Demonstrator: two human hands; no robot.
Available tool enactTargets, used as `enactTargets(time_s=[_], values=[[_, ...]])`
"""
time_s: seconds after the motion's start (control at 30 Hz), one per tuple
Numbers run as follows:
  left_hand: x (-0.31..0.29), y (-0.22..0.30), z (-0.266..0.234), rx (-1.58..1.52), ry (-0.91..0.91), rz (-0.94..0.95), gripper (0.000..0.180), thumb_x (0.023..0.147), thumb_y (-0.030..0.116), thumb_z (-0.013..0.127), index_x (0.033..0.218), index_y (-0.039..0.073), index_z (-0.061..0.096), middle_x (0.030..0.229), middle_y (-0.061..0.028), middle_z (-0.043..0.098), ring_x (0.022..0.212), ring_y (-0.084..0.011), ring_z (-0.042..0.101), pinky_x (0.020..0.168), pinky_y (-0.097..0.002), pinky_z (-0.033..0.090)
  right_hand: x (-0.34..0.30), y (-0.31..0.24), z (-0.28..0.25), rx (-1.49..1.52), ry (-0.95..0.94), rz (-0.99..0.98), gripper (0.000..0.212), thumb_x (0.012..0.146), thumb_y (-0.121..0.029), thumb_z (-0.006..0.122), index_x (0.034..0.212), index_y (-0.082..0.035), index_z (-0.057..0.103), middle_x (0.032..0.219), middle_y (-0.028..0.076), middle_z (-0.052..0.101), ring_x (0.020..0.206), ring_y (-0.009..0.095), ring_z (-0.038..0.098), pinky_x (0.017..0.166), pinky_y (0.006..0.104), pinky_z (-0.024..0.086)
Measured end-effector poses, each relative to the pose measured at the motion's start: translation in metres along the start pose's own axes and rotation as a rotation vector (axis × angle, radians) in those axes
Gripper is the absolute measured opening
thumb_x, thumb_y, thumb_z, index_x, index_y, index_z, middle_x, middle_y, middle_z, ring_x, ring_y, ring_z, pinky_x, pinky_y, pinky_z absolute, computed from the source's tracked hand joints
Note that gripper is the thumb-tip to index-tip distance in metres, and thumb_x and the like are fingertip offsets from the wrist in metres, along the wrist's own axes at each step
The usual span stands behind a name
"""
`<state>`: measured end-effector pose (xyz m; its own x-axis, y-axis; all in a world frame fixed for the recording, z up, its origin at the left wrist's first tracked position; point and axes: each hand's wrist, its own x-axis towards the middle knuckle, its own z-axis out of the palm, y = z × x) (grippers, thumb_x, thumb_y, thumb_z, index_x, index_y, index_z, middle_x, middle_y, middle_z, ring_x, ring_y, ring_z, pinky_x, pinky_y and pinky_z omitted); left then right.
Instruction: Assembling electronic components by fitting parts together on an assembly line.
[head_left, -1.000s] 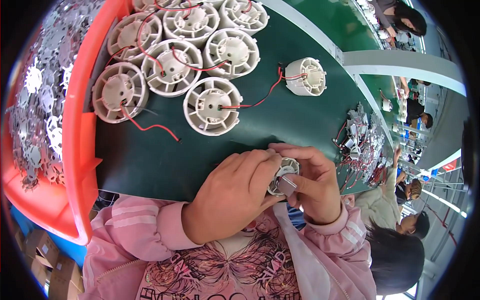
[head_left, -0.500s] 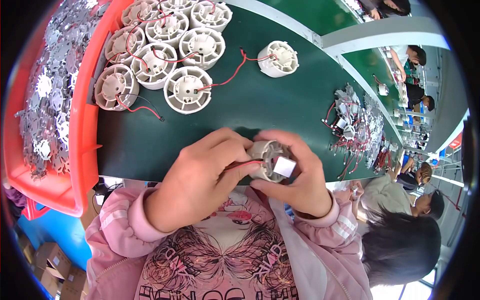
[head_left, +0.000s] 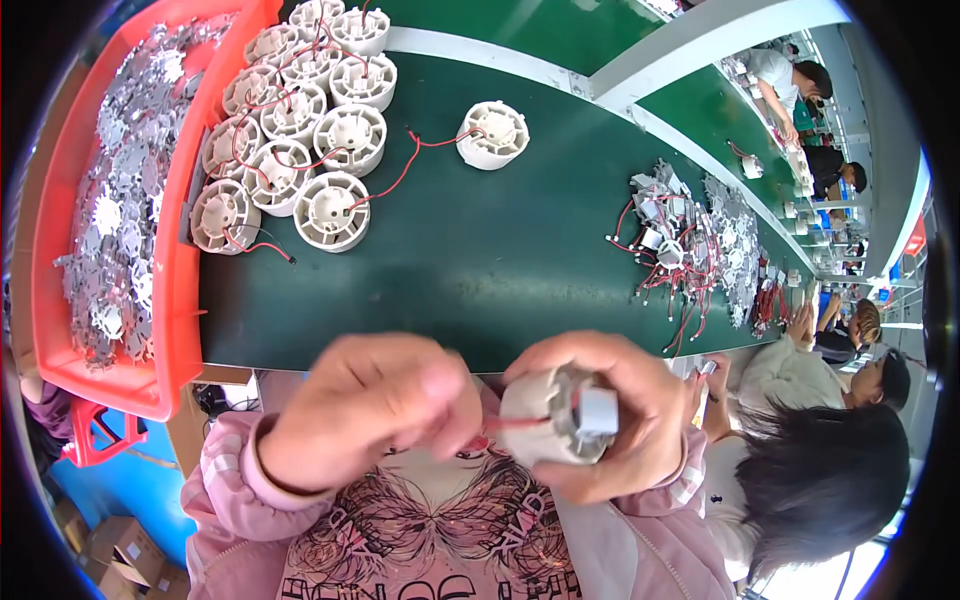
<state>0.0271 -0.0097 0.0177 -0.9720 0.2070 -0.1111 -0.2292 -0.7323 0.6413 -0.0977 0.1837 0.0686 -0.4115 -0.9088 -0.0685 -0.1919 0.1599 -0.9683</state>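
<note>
My right hand (head_left: 640, 405) is wrapped round a white plastic motor housing (head_left: 530, 415), tipped on its side over the table's near edge. A small silver-grey square block (head_left: 597, 411) sits at the housing's right-facing open end. From the housing a red wire (head_left: 505, 424) runs left to my left hand (head_left: 370, 400). That hand is closed with curled fingers, smeared by motion, at the wire; its fingertips are partly hidden. A single housing (head_left: 493, 135) with a red wire stands farther off on the green table (head_left: 450, 260).
Several white housings (head_left: 333, 211) with wires crowd the table's left. Beside them, a red bin (head_left: 180, 250) holds many thin metal plates (head_left: 125, 200). Wired blocks (head_left: 665, 225) and more plates (head_left: 735, 235) are heaped at right. A co-worker (head_left: 800, 480) sits close on the right.
Both hands have come nearer to me, lower in view, with the housing. My left hand has moved off the housing to the left, and the housing is turned more sideways.
</note>
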Motion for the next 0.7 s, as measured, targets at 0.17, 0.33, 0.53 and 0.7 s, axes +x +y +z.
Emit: enactTargets(time_s=[0.17, 0.33, 0.53, 0.7], values=[[0.026, 0.007, 0.004, 0.985, 0.559, 0.751, 0.026, 0.094, 0.029, 0.051, 0.088, 0.004, 0.058, 0.079, -0.0123, 0.059, 0.067, -0.0200, 0.056, 0.062, -0.0301, 0.045, -0.005, -0.009, 0.007, -0.053, 0.109, 0.040, 0.064, 0.061, -0.004, 0.085, 0.114, 0.007, 0.053, 0.111, 0.018, 0.060, 0.095, 0.018, 0.063, 0.082, 0.0306, 0.050], [0.019, 0.036, 0.026, 0.922, 0.054, 0.054, 0.034, 0.091, 0.026, 0.057, 0.111, -0.001, 0.052, 0.091, -0.0104, 0.060, 0.063, -0.0138, 0.059, 0.053, -0.0284, 0.047, 0.005, -0.018, 0.007, -0.185, 0.109, -0.108, 0.073, 0.059, -0.004, 0.087, 0.120, 0.007, 0.049, 0.114, 0.020, 0.058, 0.100, 0.019, 0.061, 0.084, 0.0311, 0.050], [0.016, 0.029, 0.026, 0.284, -0.024, -0.154, 0.046, 0.094, 0.031, 0.055, 0.123, -0.002, 0.044, 0.091, -0.0086, 0.060, 0.060, -0.0105, 0.058, 0.041, -0.0248, 0.041, 0.010, -0.011, -0.005, -0.089, 0.032, -0.140, 0.084, 0.069, -0.025, 0.082, 0.133, 0.007, 0.039, 0.121, 0.021, 0.053, 0.110, 0.026, 0.058, 0.087, 0.0326, 0.049], [0.012, 0.027, 0.023, 0.069, -0.035, -0.153, 0.047, 0.096, 0.036, 0.049, 0.125, -0.001, 0.043, 0.090, -0.0069, 0.059, 0.060, -0.0084, 0.055, 0.044, -0.0195, 0.036, 0.009, -0.009, 0.013, 0.764, 0.015, 0.263, 0.087, 0.077, -0.037, 0.069, 0.140, 0.006, 0.028, 0.121, 0.022, 0.052, 0.103, 0.033, 0.062, 0.071, 0.0328, 0.057]])
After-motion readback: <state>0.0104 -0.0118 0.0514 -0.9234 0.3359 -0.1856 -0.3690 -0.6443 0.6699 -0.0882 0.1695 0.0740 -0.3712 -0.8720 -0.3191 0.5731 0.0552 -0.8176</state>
